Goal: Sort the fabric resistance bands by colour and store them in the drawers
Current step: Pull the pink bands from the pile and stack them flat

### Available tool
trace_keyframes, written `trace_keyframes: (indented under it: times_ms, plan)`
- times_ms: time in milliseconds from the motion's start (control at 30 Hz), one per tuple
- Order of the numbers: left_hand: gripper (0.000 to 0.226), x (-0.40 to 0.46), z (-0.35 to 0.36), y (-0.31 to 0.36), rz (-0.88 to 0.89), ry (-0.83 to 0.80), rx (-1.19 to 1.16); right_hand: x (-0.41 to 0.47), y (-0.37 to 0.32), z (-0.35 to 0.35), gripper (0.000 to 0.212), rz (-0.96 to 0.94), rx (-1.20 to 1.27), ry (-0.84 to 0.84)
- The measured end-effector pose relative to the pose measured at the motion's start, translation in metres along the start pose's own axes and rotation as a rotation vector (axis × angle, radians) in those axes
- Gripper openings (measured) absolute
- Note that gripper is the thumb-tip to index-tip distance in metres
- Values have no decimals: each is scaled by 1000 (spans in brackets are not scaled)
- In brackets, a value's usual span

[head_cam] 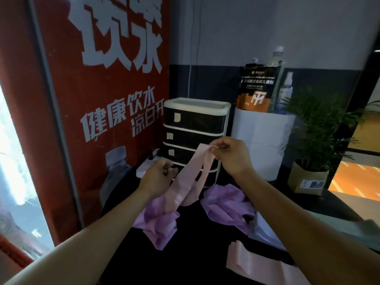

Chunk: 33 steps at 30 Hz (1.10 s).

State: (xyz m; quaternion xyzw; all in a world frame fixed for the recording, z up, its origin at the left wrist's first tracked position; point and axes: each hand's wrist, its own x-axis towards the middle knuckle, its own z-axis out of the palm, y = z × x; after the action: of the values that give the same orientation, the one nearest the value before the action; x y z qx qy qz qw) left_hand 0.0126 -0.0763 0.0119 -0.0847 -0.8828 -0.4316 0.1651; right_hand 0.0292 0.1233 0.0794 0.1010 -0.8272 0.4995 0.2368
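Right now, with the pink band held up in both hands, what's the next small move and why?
Probably fold the pink band in half. The right hand pinches its top end, the left hand holds it lower, and it hangs long and loose. The drawers of the drawer unit all look closed, so tidy it first, like the folded pink band lying nearby.

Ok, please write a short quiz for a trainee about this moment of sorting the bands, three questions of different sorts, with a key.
1. True or false: the drawer unit has a drawer pulled open.
2. Which colour is the band held up by the right hand? A) purple B) pale pink C) green
3. Fill in: the left hand hovers above a heap of ____ bands.

Key: 1 false, all drawers that show are shut; 2 B; 3 purple.
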Motion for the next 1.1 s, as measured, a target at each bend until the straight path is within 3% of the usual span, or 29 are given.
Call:
trace_keyframes:
  times_ms: [100,200,333,533,700,833,933,1100]
  plan:
    - [24,-10,-2,31,-2,-161,-255,1,-16,-7,13,-27,22,4]
    - [33,-26,3,48,-55,-202,-391,1,-29,-14,14,-21,77,31]
    - [6,-38,6,46,60,-346,-420,5,-38,-30,13,21,147,112]
    - [8,-36,-16,64,77,-179,-596,-6,-31,-47,14,65,66,114]
    - [11,-31,-25,86,147,-159,-573,-28,-28,-40,17,105,-40,-257]
    - [9,-36,-22,99,149,-165,-606,-41,-38,-43,16,-59,-22,-177]
    - [11,-38,-21,107,144,-161,-609,-47,-49,-48,16,-157,-6,-215]
    - [11,-39,-21,114,164,-187,-591,-46,-58,-54,23,-179,-4,-109]
